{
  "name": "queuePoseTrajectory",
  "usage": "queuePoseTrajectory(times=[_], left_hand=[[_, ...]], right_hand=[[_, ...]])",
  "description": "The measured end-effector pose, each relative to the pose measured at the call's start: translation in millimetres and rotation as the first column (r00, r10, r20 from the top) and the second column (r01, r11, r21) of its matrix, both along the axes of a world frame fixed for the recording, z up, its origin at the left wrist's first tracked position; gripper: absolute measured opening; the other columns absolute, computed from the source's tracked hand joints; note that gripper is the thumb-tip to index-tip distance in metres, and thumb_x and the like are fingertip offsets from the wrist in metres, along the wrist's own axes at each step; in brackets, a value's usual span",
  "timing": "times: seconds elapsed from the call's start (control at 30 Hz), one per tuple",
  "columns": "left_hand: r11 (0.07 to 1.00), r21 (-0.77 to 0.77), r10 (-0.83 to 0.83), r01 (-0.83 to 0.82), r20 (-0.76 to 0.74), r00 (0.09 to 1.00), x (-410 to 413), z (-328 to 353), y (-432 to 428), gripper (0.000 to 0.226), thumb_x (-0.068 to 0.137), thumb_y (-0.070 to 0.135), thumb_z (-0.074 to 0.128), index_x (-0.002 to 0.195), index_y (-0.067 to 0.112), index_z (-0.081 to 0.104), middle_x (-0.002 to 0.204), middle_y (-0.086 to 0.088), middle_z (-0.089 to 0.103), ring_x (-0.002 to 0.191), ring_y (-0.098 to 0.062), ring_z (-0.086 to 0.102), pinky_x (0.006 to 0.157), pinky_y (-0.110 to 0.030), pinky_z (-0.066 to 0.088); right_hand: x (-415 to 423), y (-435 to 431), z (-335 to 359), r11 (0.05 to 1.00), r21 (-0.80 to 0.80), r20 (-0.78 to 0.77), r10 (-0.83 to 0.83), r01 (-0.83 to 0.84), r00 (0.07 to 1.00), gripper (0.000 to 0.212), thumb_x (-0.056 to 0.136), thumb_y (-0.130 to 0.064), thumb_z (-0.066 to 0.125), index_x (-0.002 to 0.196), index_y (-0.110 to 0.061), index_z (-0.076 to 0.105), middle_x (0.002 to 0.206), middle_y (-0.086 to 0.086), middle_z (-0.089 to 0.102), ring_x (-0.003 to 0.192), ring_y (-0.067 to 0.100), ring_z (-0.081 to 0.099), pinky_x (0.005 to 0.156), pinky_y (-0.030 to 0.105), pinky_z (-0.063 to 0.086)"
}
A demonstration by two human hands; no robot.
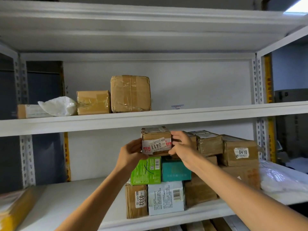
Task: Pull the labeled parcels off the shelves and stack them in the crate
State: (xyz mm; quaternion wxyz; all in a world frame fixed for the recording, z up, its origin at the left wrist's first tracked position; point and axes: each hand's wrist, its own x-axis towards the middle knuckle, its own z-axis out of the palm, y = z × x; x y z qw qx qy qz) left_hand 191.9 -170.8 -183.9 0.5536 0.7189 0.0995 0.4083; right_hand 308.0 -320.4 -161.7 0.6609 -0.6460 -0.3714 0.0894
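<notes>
You've got both hands on the 0411 parcel, just right of ctr frame, at the top of the stack on the lower shelf. Your left hand grips its left side, fingers curled round the lower corner. Your right hand clamps the right side, fingers over the top corner and thumb at the front btm edge. The label faces you. The parcel sits directly above a green box and a teal box; can't tell whether it rests on them or is lifted clear. Under those, at the shelf's front edge, stands the 0332 parcel, w/ a white box touching its right side. Right of your right hand are more brown cartons, incl. the 0410 parcel at mid-right. At far right a clear plastic bag lies on the same shelf. The upper shelf holds, left of ctr, a big taped box, a smaller carton just beside it, and a white bag further left.
</notes>
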Motion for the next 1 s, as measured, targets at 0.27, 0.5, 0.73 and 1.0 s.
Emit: queuePoseTrajectory(times=[0.27, 0.5, 0.73, 1.0], left_hand=[[0.969, 0.114, 0.224, -0.218, -0.042, 0.974, -2.8, 10.3, 2.7, 0.057, 0.068, 0.006, 0.085, 0.121, 0.011, 0.064, 0.102, -0.006, 0.073, 0.093, -0.02, 0.069, 0.083, -0.037, 0.057], [0.974, 0.146, 0.19, -0.175, -0.1, 0.977, 12.0, 19.9, 4.7, 0.071, 0.066, 0.009, 0.087, 0.13, 0.012, 0.057, 0.125, -0.005, 0.062, 0.108, -0.025, 0.063, 0.093, -0.043, 0.053], [0.953, 0.243, 0.198, -0.181, -0.046, 0.979, 10.6, 9.9, -1.7, 0.037, 0.07, 0.003, 0.082, 0.093, 0.03, 0.07, 0.09, 0.009, 0.073, 0.084, -0.011, 0.068, 0.066, -0.02, 0.052], [0.998, 0.048, 0.047, -0.05, 0.057, 0.997, 0.0, -1.0, -10.5, 0.049, 0.06, 0.026, 0.09, 0.105, 0.017, 0.072, 0.095, 0.001, 0.076, 0.089, -0.018, 0.073, 0.078, -0.037, 0.058]], right_hand=[[-1.0, 3.6, -2.9, 0.998, -0.029, 0.077, -0.048, 0.051, 0.996, 0.085, 0.077, 0.01, 0.071, 0.147, -0.012, 0.028, 0.124, 0.003, 0.051, 0.103, 0.009, 0.052, 0.075, 0.014, 0.049], [4.4, 1.7, -7.5, 0.993, -0.12, 0.173, 0.003, 0.018, 0.985, 0.078, 0.075, 0.007, 0.075, 0.141, -0.014, 0.039, 0.114, -0.004, 0.062, 0.1, 0.009, 0.056, 0.077, 0.017, 0.046], [6.8, 0.7, -19.9, 1.0, -0.006, 0.098, -0.016, 0.017, 0.995, 0.061, 0.072, 0.017, 0.071, 0.113, -0.021, 0.048, 0.112, -0.003, 0.062, 0.093, 0.008, 0.062, 0.074, 0.02, 0.056], [3.3, 1.8, -17.2, 0.999, -0.003, 0.156, -0.051, 0.052, 0.986, 0.045, 0.077, -0.019, 0.079, 0.115, -0.019, 0.056, 0.106, -0.009, 0.065, 0.099, 0.009, 0.061, 0.094, 0.036, 0.05]])
